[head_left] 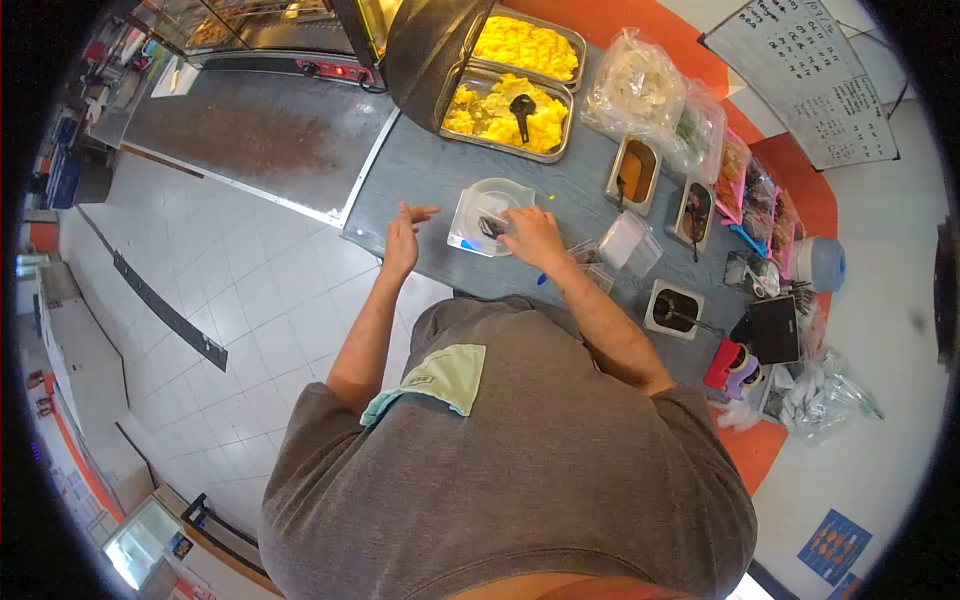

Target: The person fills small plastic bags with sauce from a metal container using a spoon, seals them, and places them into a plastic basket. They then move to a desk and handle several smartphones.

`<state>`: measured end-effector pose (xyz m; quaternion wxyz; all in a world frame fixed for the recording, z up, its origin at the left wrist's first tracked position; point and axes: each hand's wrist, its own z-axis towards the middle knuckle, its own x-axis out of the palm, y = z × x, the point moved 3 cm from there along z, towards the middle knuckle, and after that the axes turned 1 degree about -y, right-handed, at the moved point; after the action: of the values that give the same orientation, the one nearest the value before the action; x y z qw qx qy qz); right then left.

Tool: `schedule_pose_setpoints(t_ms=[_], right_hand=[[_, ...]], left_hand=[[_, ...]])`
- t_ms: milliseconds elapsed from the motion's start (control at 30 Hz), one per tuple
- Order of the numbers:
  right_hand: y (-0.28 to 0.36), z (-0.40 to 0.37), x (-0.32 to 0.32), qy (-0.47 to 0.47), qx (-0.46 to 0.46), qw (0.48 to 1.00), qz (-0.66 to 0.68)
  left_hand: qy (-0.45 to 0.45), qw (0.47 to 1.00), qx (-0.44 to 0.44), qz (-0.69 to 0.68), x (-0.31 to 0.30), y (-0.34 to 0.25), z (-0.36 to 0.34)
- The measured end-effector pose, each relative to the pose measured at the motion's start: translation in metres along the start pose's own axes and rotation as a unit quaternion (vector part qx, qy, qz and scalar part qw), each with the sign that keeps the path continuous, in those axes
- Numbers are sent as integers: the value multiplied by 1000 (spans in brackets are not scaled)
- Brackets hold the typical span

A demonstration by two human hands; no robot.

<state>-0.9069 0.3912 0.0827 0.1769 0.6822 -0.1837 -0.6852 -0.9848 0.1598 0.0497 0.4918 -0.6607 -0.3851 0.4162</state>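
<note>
A white kitchen scale (466, 240) stands near the counter's front edge, a round translucent dish (497, 190) on top of it. Over the scale's right side, my right hand (535, 238) pinches a small clear packet with dark contents (489, 227). My left hand (403, 243) hovers left of the scale, apart from it, fingers stretched toward the dish and holding nothing. Right of my right hand lie clear plastic bags (628, 240), with a blue pen-like thing (542, 279) partly under the forearm.
Behind the scale sit two metal trays of yellow food (528, 48), the nearer with a black scoop (522, 118). Metal sauce containers (633, 175) with ladles line the right. Filled plastic bags (640, 95) stand at the back. A metal worktop (270, 130) adjoins left.
</note>
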Motion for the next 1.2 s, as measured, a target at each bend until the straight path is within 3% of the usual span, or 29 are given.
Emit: schedule_pose_setpoints(t_ms=[67, 267, 333, 367, 433, 500, 600, 667, 700, 767, 800, 867, 1033, 1200], right_hand=[[-3, 1, 9, -13, 7, 999, -32], [-11, 10, 14, -26, -3, 999, 41], [-19, -3, -2, -67, 72, 957, 273], [-28, -12, -8, -75, 84, 956, 270], [-52, -40, -26, -148, 116, 876, 445], [-72, -78, -51, -198, 250, 845, 430], [-129, -129, -50, -228, 247, 870, 361], [-143, -157, -45, -140, 332, 896, 259], [-156, -167, -31, -142, 336, 894, 259], [-183, -186, 1, -145, 363, 881, 266], [-173, -187, -7, -122, 406, 891, 160], [-194, -193, 10, -129, 388, 896, 172], [-182, -181, -10, -129, 389, 879, 243], [-174, -167, -33, -2, 257, 943, 213]], left_hand=[[3, 1000, -18, 18, -1, 6, -8], [-4, 998, -60, -26, 6, 24, -13], [18, 992, 59, 113, 14, 15, -12], [32, 991, 61, 111, 22, 12, -13], [14, 995, 48, 81, 31, -14, -15], [61, 994, 57, 73, 44, -20, -10], [147, 986, 60, 52, 73, -34, -4], [218, 973, 50, 56, 101, -50, -6], [223, 972, 50, 56, 116, -49, -6], [326, 942, 65, 47, 154, -39, -10], [329, 941, 64, 48, 170, -32, -11], [426, 892, 106, 109, 205, -21, -18], [391, 886, 83, 236, 260, 1, -21], [324, 909, 49, 258, 280, 12, -22]])
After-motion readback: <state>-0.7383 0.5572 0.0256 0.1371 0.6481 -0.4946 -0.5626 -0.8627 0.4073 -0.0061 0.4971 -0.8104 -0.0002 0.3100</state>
